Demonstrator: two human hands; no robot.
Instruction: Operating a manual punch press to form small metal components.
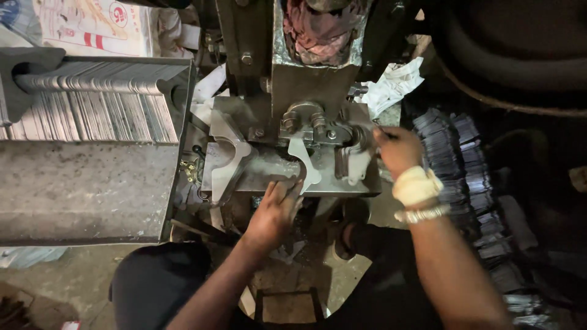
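My left hand (276, 211) rests at the front edge of the steel press bed (269, 174), its fingers touching a flat curved metal piece (301, 164) that lies under the press ram (309, 91). My right hand (397, 148), with a cloth wrap and bracelet on the wrist, is at the right side of the die, fingers closed near a stack of curved metal pieces (353, 160); whether it grips one I cannot tell. A cut metal strip (225, 156) lies on the left of the bed.
A grey metal tray (85, 189) at the left holds rows of thin stamped blanks (92, 104). Dark stacked blanks (455, 159) run down the right side. A white rag (394, 82) lies behind the press. My knees are below, over a dirty concrete floor.
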